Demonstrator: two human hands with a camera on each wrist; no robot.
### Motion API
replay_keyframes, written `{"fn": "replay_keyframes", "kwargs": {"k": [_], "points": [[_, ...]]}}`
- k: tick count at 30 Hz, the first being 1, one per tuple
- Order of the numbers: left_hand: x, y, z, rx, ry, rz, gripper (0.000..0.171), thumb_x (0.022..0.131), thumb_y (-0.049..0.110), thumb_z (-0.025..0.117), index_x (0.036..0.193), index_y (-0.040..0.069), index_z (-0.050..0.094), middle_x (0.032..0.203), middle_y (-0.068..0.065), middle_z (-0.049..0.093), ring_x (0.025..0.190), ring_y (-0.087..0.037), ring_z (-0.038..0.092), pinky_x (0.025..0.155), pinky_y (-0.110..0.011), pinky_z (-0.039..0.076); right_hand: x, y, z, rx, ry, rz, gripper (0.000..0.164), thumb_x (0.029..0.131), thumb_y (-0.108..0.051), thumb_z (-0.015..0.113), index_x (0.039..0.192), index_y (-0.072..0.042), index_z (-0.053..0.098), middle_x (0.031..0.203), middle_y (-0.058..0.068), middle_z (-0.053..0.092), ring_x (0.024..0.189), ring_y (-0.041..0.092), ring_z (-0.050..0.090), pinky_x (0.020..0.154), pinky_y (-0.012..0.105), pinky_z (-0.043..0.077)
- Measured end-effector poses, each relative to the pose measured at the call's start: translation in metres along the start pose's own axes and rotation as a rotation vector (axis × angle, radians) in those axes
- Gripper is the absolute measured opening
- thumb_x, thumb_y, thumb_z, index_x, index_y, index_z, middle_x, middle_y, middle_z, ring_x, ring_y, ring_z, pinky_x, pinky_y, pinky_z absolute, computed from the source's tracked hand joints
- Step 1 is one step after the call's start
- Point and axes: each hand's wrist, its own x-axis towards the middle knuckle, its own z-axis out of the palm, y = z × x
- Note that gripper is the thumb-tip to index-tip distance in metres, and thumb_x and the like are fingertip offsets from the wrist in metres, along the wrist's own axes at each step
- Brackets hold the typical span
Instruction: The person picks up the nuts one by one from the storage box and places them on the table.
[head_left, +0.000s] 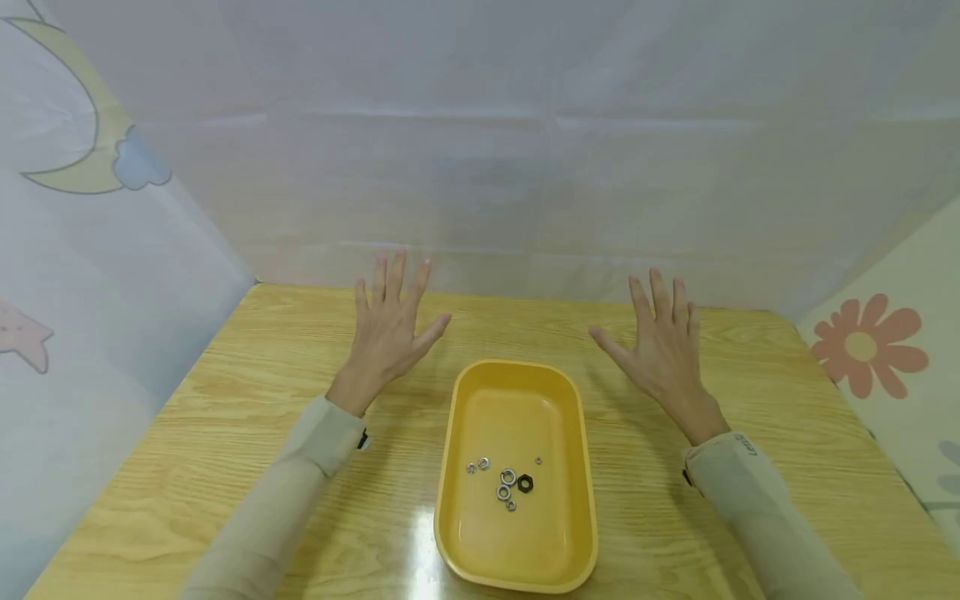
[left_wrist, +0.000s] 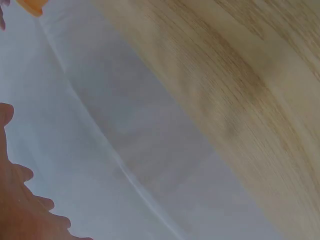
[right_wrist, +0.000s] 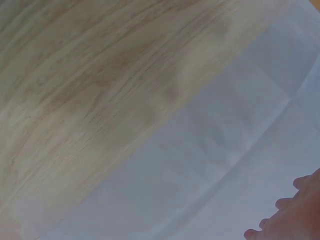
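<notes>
A yellow tray with rounded corners stands on the table, and several loose nuts lie scattered inside it. Among them are a dark hex nut and a silver nut right beside it; a very small nut lies apart to the right. My left hand is raised to the left beyond the tray, fingers straight and spread, holding nothing. On the other side my right hand is held the same way, also with nothing in it. Both wrist views show only fingertips at a lower corner.
The wood-grain table ends at a pale hanging sheet behind it. Printed sheets close off both sides, with a moon on the left and a red flower on the right.
</notes>
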Motion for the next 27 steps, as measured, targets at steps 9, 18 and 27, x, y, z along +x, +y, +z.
{"fn": "replay_keyframes", "kwargs": {"k": [9, 18, 27], "points": [[-0.009, 0.01, -0.006, -0.021, -0.027, 0.03, 0.075, 0.089, 0.06, 0.036, 0.148, 0.028, 0.003, 0.156, -0.009, 0.0, 0.142, -0.036, 0.004, 0.107, -0.065, 0.014, -0.008, -0.004, -0.003, 0.012, 0.012, -0.024, 0.09, 0.08, -0.065, 0.05, 0.148, -0.02, 0.011, 0.156, 0.005, -0.002, 0.142, 0.035, -0.007, 0.108, 0.065, 0.001], [-0.019, 0.024, -0.01, -0.035, -0.032, 0.112, 0.073, 0.09, 0.056, 0.038, 0.148, 0.021, 0.013, 0.154, -0.013, 0.011, 0.14, -0.038, 0.014, 0.109, -0.061, 0.019, -0.016, -0.011, -0.008, 0.018, -0.009, -0.043, 0.09, 0.08, -0.064, 0.05, 0.148, -0.021, 0.011, 0.156, 0.005, 0.0, 0.142, 0.034, -0.006, 0.108, 0.065, 0.003], [-0.033, 0.035, -0.013, -0.046, -0.03, 0.219, 0.073, 0.09, 0.053, 0.041, 0.148, 0.017, 0.015, 0.154, -0.012, 0.013, 0.139, -0.036, 0.021, 0.109, -0.055, 0.026, -0.024, -0.017, -0.008, 0.035, 0.025, -0.097, 0.089, 0.079, -0.061, 0.055, 0.148, -0.02, 0.016, 0.155, 0.007, 0.011, 0.141, 0.038, 0.004, 0.106, 0.066, 0.007]]}}
